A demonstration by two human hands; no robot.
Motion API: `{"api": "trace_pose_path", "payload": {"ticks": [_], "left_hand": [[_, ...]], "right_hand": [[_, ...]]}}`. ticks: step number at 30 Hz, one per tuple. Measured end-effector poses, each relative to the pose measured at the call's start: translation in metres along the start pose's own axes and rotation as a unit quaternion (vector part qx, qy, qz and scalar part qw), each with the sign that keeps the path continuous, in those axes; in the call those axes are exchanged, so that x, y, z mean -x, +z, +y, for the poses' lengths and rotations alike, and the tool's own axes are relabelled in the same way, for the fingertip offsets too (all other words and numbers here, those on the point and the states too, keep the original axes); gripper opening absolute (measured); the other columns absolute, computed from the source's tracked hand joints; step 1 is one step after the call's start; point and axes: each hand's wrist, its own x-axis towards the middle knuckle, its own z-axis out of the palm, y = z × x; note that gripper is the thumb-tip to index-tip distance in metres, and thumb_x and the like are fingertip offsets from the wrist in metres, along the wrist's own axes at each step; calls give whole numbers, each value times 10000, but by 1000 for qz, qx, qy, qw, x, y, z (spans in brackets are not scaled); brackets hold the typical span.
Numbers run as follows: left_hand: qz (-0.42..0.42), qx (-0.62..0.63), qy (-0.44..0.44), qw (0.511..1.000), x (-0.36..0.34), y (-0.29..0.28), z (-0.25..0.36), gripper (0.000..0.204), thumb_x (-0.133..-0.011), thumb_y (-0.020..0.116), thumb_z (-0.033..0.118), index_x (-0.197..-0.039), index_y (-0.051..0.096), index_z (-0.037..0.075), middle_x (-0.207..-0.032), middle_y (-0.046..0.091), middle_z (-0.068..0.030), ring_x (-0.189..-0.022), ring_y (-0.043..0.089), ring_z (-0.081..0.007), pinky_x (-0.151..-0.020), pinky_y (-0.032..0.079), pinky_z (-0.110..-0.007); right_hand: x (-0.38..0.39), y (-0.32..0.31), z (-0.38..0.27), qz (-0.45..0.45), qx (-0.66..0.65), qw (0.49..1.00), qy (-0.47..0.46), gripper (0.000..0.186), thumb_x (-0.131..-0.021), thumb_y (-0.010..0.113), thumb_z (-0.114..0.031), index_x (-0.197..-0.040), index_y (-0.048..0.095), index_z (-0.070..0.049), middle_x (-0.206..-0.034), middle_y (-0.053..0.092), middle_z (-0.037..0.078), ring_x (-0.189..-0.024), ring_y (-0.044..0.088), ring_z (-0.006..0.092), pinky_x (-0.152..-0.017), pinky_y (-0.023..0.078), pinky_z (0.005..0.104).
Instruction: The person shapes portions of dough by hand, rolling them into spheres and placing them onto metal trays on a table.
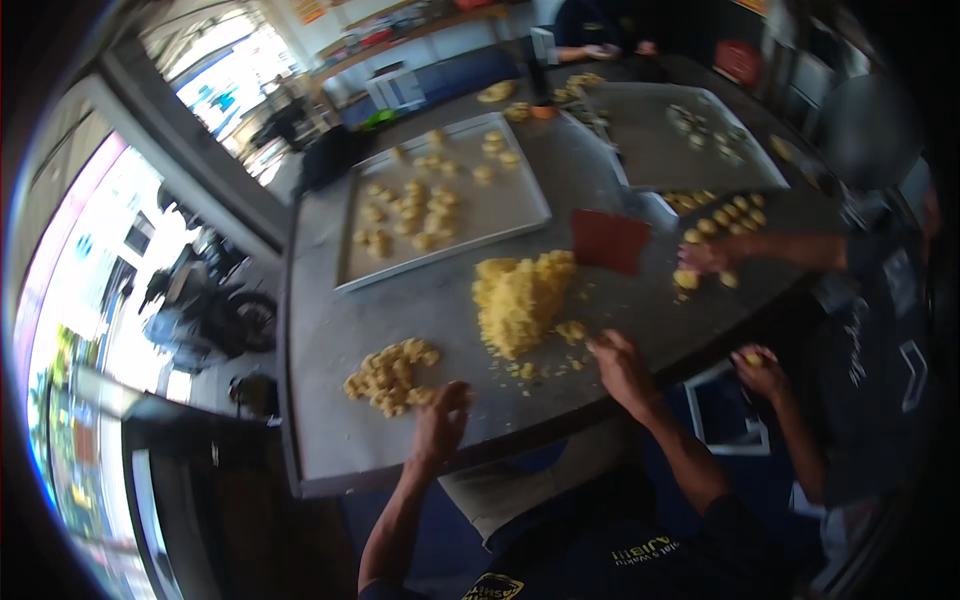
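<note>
My left hand (439, 425) is at the right edge of a cluster of small dough pieces (390, 372), its fingers curled; whatever it holds is too blurred to make out. My right hand (622, 365) is beside the lower right of a crumbly yellow dough mound (515, 298), fingers loosely bent and apart, near scattered crumbs. A red-brown scraper sheet (608, 240) lies behind the mound. To the upper left, a large tray (343, 282) holds several small dough pieces on the metal table (330, 420).
A co-worker (880, 320) at right has one hand (705, 258) by rows of dough balls (735, 215), the other (762, 370) holding a piece. Another person (590, 30) works at the far side. A second tray (645, 170) lies at back right. A motorbike (200, 310) stands left.
</note>
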Motion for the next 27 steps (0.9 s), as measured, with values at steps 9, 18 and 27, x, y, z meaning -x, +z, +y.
{"api": "trace_pose_path", "payload": {"ticks": [9,18,27], "left_hand": [[86,-161,101,978,13,29,-38,297,-910,594,93,-1198,640,36,-1155,684,-145,-1183,601,-328,-952,533,-408],[129,-257,133,949,-43,24,10,349,-888,641,306,-1041,620,-8,-1165,598,-166,-1187,515,-337,-1090,331,-531],[150,-267,141,941,-80,48,-30,453,-826,592,313,-1103,543,-43,-1212,460,-228,-1239,390,-381,-1118,144,-651]], "right_hand": [[-11,3,-25,-84,-52,995,-3,200,-892,618,-16,-1073,684,38,-1047,646,188,-939,619,377,-817,500,434],[-36,23,-2,-41,40,998,-16,171,-873,624,-5,-1020,673,67,-1005,647,220,-987,598,413,-845,480,466],[-23,1,8,-96,86,991,22,511,-856,538,90,-1362,500,37,-1422,403,293,-1285,463,420,-1055,424,439]]}}
